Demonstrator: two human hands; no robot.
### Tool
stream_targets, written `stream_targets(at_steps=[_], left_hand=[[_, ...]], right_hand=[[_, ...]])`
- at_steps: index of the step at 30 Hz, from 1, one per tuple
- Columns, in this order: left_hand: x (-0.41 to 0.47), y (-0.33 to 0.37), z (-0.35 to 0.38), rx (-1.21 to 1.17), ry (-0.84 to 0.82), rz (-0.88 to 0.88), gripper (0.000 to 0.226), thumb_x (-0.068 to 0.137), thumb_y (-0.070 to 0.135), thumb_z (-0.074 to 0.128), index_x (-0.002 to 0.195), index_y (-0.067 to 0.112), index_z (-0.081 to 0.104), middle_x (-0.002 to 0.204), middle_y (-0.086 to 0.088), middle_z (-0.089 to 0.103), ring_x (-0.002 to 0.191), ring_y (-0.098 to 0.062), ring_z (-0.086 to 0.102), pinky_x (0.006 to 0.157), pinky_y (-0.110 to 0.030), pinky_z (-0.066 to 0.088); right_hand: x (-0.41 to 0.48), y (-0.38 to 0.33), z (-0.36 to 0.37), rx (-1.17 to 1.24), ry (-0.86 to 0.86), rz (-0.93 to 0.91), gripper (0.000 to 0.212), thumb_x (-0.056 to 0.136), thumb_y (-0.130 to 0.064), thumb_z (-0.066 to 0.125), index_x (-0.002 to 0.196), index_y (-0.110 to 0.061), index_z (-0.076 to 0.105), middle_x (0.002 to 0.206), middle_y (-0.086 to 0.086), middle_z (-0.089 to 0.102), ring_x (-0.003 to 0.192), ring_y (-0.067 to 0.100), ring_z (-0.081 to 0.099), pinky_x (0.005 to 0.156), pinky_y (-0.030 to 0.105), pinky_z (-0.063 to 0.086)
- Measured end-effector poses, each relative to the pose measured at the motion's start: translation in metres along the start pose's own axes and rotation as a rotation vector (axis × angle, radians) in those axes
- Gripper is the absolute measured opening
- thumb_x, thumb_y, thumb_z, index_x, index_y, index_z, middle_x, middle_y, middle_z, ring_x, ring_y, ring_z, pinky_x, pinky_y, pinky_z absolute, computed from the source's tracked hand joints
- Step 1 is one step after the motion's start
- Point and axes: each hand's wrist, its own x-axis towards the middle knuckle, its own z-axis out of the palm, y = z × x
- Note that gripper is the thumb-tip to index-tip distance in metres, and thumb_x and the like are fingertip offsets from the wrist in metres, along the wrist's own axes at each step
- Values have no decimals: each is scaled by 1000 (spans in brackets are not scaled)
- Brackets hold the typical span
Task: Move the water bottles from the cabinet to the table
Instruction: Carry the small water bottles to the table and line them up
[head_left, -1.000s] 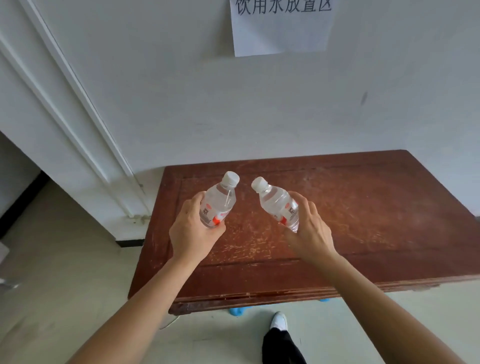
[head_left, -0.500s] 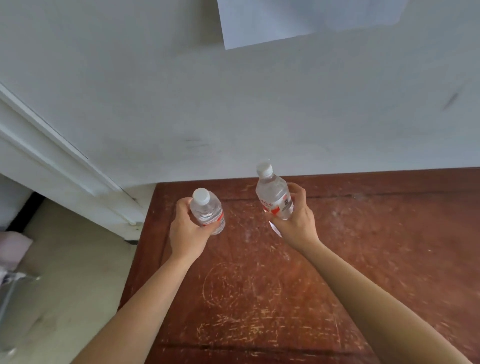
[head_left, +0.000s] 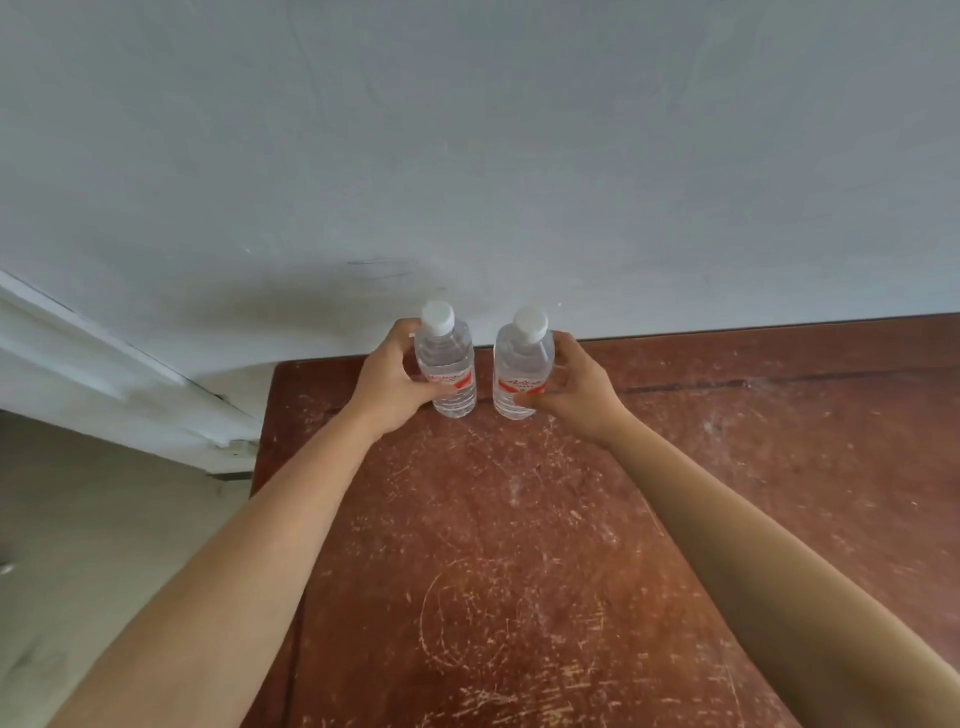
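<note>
Two clear water bottles with white caps and red-and-white labels stand upright side by side at the far edge of the scratched brown wooden table (head_left: 571, 545), close to the wall. My left hand (head_left: 389, 382) wraps the left bottle (head_left: 448, 369) from its left side. My right hand (head_left: 571, 387) grips the right bottle (head_left: 522, 366) from its right side. The bottoms of both bottles appear to rest on the tabletop. A small gap separates the bottles. The cabinet is out of view.
A grey-white wall (head_left: 519, 156) rises directly behind the table. A white door frame (head_left: 104, 364) runs down at the left, with pale floor (head_left: 78, 545) beside the table's left edge.
Both hands moved forward and down, from holding tilted bottles in the air above the table to setting them upright near the wall. The camera came closer to the table.
</note>
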Motion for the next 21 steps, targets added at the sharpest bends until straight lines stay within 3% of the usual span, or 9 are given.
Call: stream_targets(at_steps=[2, 7, 12, 14, 17, 19, 21], left_hand=[[3, -5, -3, 23, -39, 5, 76, 70, 27, 92, 132, 28, 49, 122, 15, 63, 114, -7, 59, 95, -26, 47], [7, -1, -7, 76, -135, 9, 77, 77, 17, 87, 140, 26, 43, 126, 11, 58, 117, -7, 54, 77, 0, 40], [8, 0, -6, 81, -194, -12, 78, 82, 13, 82, 145, 23, 37, 128, 11, 54, 114, -2, 51, 76, 6, 36], [5, 2, -4, 55, -200, -40, 78, 83, 14, 82, 145, 23, 36, 129, 11, 55, 110, 4, 54, 89, -2, 42], [-10, 4, -2, 3, -189, -92, 83, 81, 17, 83, 148, 26, 35, 141, 8, 52, 128, -8, 52, 112, -34, 43], [-26, 11, -2, 80, -186, -96, 90, 83, 27, 81, 155, 27, 27, 156, 6, 41, 143, -16, 38, 117, -42, 35], [-48, 24, -8, 247, -127, -81, 87, 91, 37, 71, 159, 23, 19, 163, 1, 28, 148, -21, 29, 119, -43, 30]], right_hand=[[5, 1, 0, 33, -28, 13, 75, 77, -15, 88, 138, -25, 47, 127, -10, 64, 119, 14, 64, 105, 40, 52], [12, 1, 1, 31, -121, 29, 72, 81, -8, 83, 137, -27, 42, 137, -3, 60, 129, 18, 58, 110, 47, 48], [18, -6, 8, -81, -219, -22, 77, 88, -13, 77, 146, -20, 27, 142, -1, 54, 133, 25, 53, 111, 53, 45], [18, -9, 9, -113, -249, -30, 84, 89, -12, 76, 150, -18, 18, 144, 3, 53, 134, 27, 52, 112, 52, 44], [4, -9, 9, -251, -300, -20, 104, 87, -15, 78, 157, -19, 2, 153, 10, 43, 136, 27, 50, 115, 44, 41], [-11, -7, 4, -300, -276, -10, 118, 83, -25, 83, 160, -25, -7, 165, 8, 24, 146, 26, 37, 120, 46, 34], [-27, -13, -8, -360, -225, -26, 113, 88, -38, 76, 160, -27, -10, 170, 8, 8, 153, 27, 21, 124, 48, 26]])
